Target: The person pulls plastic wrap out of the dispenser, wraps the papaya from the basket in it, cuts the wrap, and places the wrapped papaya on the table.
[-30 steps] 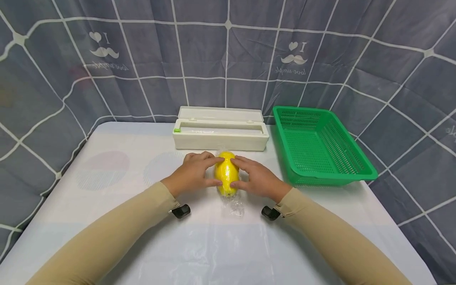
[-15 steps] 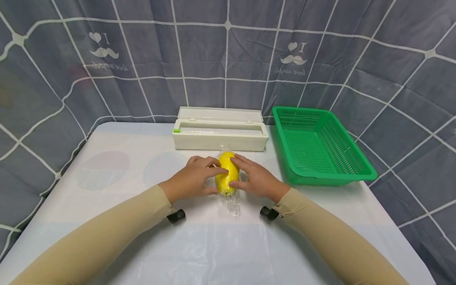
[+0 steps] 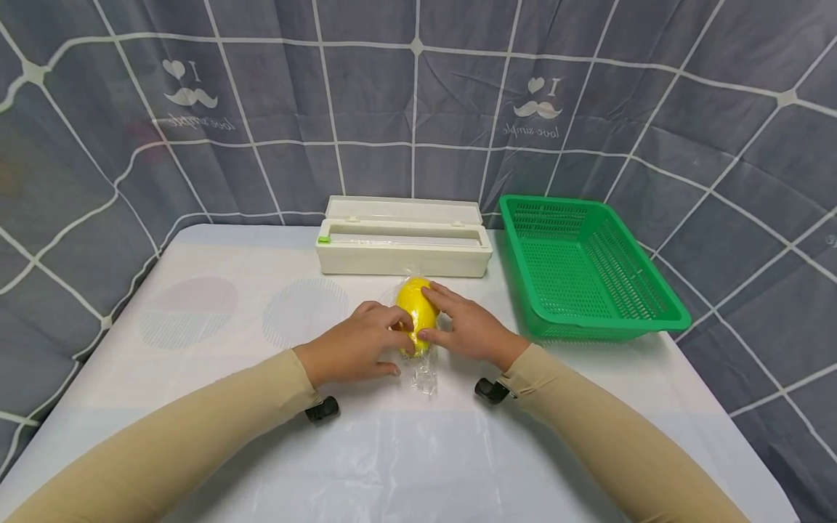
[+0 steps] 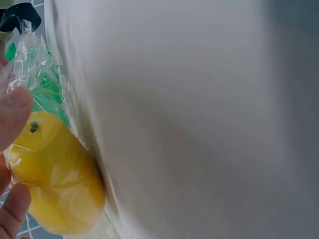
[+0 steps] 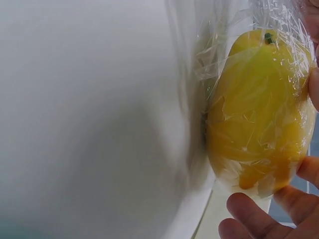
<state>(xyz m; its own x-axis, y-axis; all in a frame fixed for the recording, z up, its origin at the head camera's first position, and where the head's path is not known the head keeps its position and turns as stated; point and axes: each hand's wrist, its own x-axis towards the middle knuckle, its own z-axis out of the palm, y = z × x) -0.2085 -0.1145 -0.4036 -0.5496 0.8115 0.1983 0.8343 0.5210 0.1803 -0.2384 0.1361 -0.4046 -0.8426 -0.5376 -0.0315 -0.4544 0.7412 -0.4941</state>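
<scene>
A yellow mango [image 3: 413, 305] in clear plastic wrap lies in the middle of the table, its green stem end [image 5: 269, 38] towards me. Loose cling film [image 3: 424, 374] trails from that near end, crumpled. On the right side my right hand [image 3: 474, 327] holds the mango, thumb near the stem end and fingers [image 5: 249, 211] round its far end. My left hand [image 3: 360, 345] is at the lower left of the mango, fingers bent against the wrapped side. Its thumb [image 4: 15, 112] stands apart from the fingers, close to the film by the stem.
Behind the mango stands a white cling film dispenser [image 3: 403, 259] with its lid raised and a green slider at the left end. A green plastic basket [image 3: 604, 330] sits at the back right. A grey checked curtain [image 3: 366, 94] hangs behind the white-covered table [image 3: 418, 465].
My left hand has slid down along the mango towards its near end, its fingers bending more and its thumb leaving the fruit. The mango has shifted slightly; my right hand stays on it.
</scene>
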